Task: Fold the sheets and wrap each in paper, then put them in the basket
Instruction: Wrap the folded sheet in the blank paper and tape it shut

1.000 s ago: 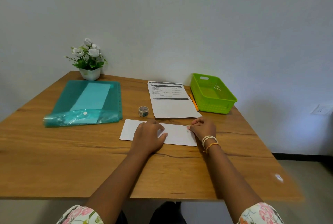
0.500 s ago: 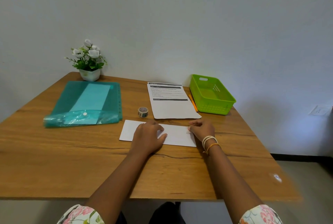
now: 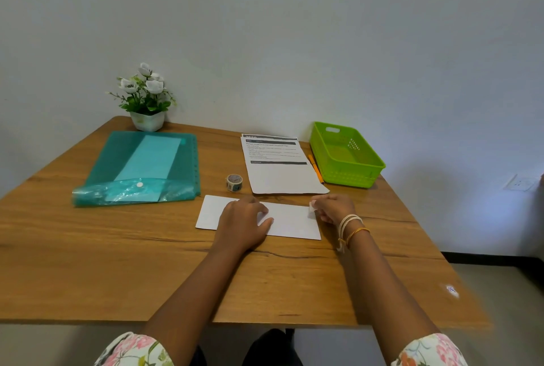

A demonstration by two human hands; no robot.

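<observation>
Wooden bench (image 3: 117, 271) is filling most of the view, running back to a plain pale wall (image 3: 294, 27). Nearest, two forearms in flowered sleeves are reaching forward over it. Left hand (image 3: 243, 222) is lying flat, fingers relaxed, pressing on the middle of a folded white sheet (image 3: 291, 222) that is resting near the bench centre. Right hand (image 3: 334, 208) is sitting at the sheet's right end with fingers curled, pinching a small pale piece of tape (image 3: 311, 206) at the sheet's far right corner; bracelets are circling that wrist. Just beyond the sheet, a small tape roll (image 3: 234, 182) is standing, and beside it to the right printed sheets (image 3: 279, 165) are lying stacked. An orange pen (image 3: 315, 168) is lying between those sheets and the green basket (image 3: 357, 181), which is sitting at the far right edge. Further left, a teal plastic folder (image 3: 138, 168) is lying flat, and behind it a potted white flower plant (image 3: 146, 100) is standing against the wall
</observation>
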